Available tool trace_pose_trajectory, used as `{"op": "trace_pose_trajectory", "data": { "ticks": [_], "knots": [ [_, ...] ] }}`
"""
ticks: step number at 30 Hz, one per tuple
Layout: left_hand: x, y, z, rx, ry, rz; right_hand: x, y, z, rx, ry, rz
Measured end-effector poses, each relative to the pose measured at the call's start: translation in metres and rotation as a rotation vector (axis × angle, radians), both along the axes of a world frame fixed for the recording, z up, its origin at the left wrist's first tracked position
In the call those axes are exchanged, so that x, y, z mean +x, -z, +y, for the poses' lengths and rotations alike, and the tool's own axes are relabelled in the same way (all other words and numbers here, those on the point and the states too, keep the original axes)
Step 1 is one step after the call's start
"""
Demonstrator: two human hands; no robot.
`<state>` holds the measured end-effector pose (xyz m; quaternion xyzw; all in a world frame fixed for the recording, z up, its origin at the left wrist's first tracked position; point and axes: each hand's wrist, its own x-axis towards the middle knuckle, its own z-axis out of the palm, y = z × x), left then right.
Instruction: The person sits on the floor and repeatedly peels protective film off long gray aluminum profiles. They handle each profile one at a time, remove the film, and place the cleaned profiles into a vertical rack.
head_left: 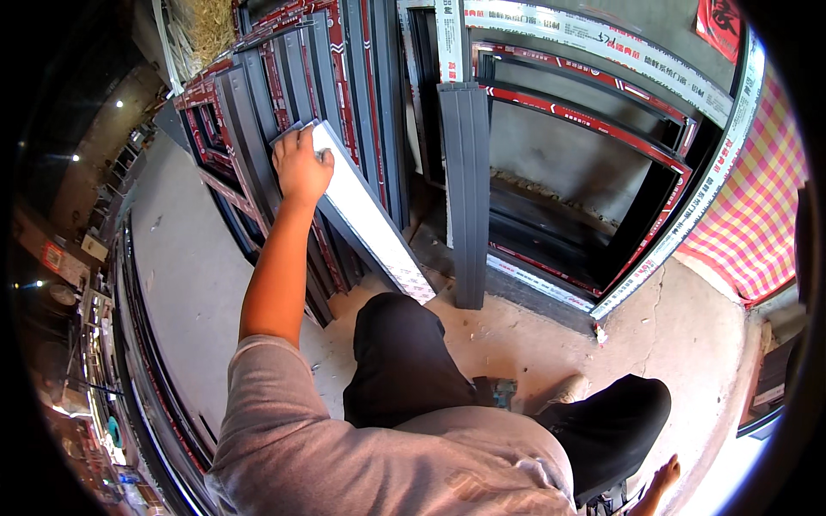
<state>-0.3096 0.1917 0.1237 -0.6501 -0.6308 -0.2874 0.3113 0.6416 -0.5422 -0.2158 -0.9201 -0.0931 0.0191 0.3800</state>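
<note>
Frames [297, 77] of dark grey profile with red tape stand packed together on the left. In front of them the person's left hand [301, 168] grips the upper end of a long white-faced strip [360, 206], which slants down rightward to beside the left knee [396, 340]. Next, a grey profile [466, 198] stands upright before a large white-taped frame [671, 73]. At lower right is the right hand [667, 471]; whether it holds anything cannot be told. A checkered cloth [761, 189] hangs at far right.
</note>
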Motion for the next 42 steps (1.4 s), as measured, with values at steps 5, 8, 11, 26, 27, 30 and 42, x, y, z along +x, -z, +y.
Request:
{"op": "trace_pose_trajectory", "data": {
  "ticks": [5, 8, 11, 26, 27, 30, 42],
  "knots": [
    [0.051, -0.039, -0.067, -0.165, 0.552, -0.777, -0.072, -0.082, 0.129, -0.011, -0.350, -0.044],
    [0.086, -0.005, -0.110, -0.272, 0.635, -0.959, -0.097, -0.137, 0.192, 0.116, -0.424, -0.105],
    [0.086, 0.072, -0.105, -0.612, 0.701, -0.742, -0.124, -0.173, 0.262, 0.323, -0.563, -0.079],
    [0.295, 0.035, -0.170, -0.759, 1.299, -0.650, -0.466, -0.398, 0.466, 0.740, -1.337, 0.215],
    [0.300, 0.032, -0.177, -0.883, 1.261, -0.643, -0.470, -0.396, 0.472, 0.799, -1.363, 0.156],
    [0.308, 0.056, -0.184, -0.878, 1.357, -0.649, -0.472, -0.381, 0.487, 0.850, -1.490, 0.033],
    [0.309, 0.064, -0.181, -0.981, 1.390, -0.693, -0.470, -0.364, 0.492, 0.829, -1.513, 0.185]
  ]
}}
